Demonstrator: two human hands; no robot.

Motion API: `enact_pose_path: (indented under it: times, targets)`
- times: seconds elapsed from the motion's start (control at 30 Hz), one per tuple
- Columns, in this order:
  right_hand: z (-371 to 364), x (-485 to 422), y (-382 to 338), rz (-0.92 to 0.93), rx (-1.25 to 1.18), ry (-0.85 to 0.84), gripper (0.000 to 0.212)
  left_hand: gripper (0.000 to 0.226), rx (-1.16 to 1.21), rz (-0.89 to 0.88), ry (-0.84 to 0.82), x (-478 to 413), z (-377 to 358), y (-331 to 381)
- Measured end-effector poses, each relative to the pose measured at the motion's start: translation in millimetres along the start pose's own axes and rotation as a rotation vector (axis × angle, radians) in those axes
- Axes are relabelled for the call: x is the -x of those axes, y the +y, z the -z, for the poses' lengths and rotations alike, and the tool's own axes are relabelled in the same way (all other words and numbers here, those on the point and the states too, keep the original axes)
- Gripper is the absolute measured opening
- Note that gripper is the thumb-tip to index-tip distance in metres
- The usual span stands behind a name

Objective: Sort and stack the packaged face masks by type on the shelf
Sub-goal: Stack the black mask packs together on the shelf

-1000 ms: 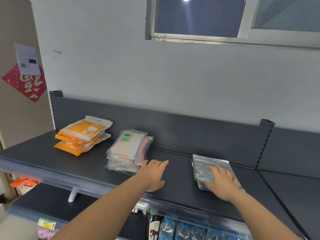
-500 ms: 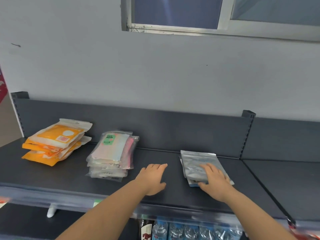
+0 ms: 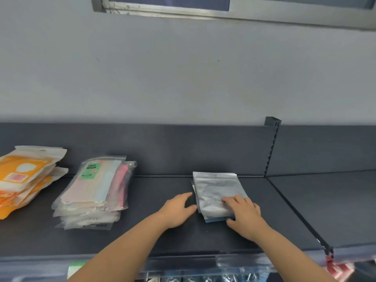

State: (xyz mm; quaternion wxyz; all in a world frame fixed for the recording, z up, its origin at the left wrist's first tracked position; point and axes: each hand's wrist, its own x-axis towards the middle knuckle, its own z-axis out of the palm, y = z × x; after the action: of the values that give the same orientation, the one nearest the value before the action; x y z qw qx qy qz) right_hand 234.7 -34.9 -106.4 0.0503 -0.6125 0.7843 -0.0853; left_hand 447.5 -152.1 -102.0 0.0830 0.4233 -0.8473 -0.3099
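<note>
Three stacks of packaged masks lie on the dark grey shelf (image 3: 154, 235). Orange-and-white packs (image 3: 24, 178) sit at the far left. Clear packs with a green "FACE MASK" label (image 3: 93, 190) are piled to their right. A small stack of silver foil packs (image 3: 215, 190) lies right of centre. My right hand (image 3: 243, 216) rests on the near right corner of the silver stack, fingers on top and thumb at its front edge. Flat on the shelf lies my left hand (image 3: 178, 210), its fingertips touching the stack's left edge.
The shelf's dark back panel (image 3: 183, 149) rises behind the stacks, with a slotted upright post (image 3: 271, 145) at the right. A second shelf section (image 3: 329, 204) continues beyond the post. Bottled goods (image 3: 234, 276) show under the front lip.
My left hand has slid right until it meets the silver stack's left edge. My right hand stays on the stack. The view has shifted right and closer.
</note>
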Motion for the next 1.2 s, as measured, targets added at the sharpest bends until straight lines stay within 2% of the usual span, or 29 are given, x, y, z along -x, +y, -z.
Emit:
enact_pose_path:
  times: [0.07,0.13,0.2,0.3,0.43,0.53,0.83,1.0,1.1,1.13,1.2]
  targets:
    - [-3,-5,6,0.052,0.023,0.029,0.061,0.053,0.358,0.047,-0.019,-8,-2,13]
    - [-6,-9,13,0.108,0.042,0.054,0.062,0.054,0.575,0.112,-0.009,-17,-7,24]
    - [-9,-10,20,0.157,0.032,0.079,0.062,0.062,0.556,0.145,0.004,-27,-17,25]
    - [-15,-9,29,0.187,-0.082,0.106,0.06,0.058,0.402,0.102,0.012,-35,-34,22]
    - [-22,-8,36,0.229,-0.134,0.152,0.06,0.069,0.442,0.15,0.02,-34,-41,21]
    - [-15,-10,36,0.247,-0.117,0.147,0.058,0.072,0.366,0.141,0.014,-37,-41,22]
    - [-29,-3,25,0.178,-0.041,0.2,0.062,0.064,0.424,0.084,-0.019,-36,-37,11]
    - [-29,-2,23,0.148,-0.063,0.252,0.056,0.053,0.523,0.024,0.047,-31,-34,6]
    - [-21,-8,22,0.177,-0.22,0.314,0.043,0.04,0.657,0.037,0.148,-30,-38,8]
    - [-13,-8,20,0.163,-0.36,0.354,0.04,0.041,0.717,0.045,0.199,-30,-39,10]
    - [8,-6,14,0.021,-0.752,0.485,0.031,0.042,0.792,0.055,0.319,-31,-39,14]
